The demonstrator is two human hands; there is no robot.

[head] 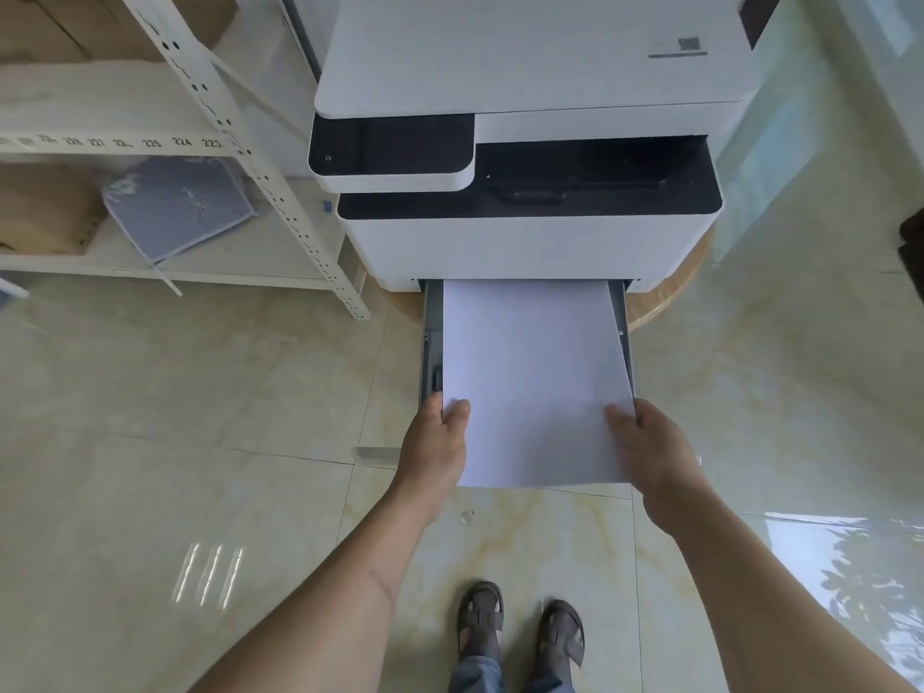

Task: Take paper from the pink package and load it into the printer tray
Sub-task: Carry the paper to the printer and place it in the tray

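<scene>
A white stack of paper (535, 372) lies partly inside the pulled-out grey printer tray (432, 332), its far end under the white printer (525, 142). The stack sits slightly skewed, its right edge over the tray's right wall. My left hand (437, 442) grips the stack's near left edge, thumb on top. My right hand (650, 447) grips the near right edge, thumb on top. The pink package is out of view.
The printer stands on a round wooden base (670, 292) on a glossy tiled floor. A white metal shelf rack (280, 202) with cardboard boxes and a plastic-wrapped bundle (175, 207) stands to the left. My feet in sandals (520, 627) are below the tray.
</scene>
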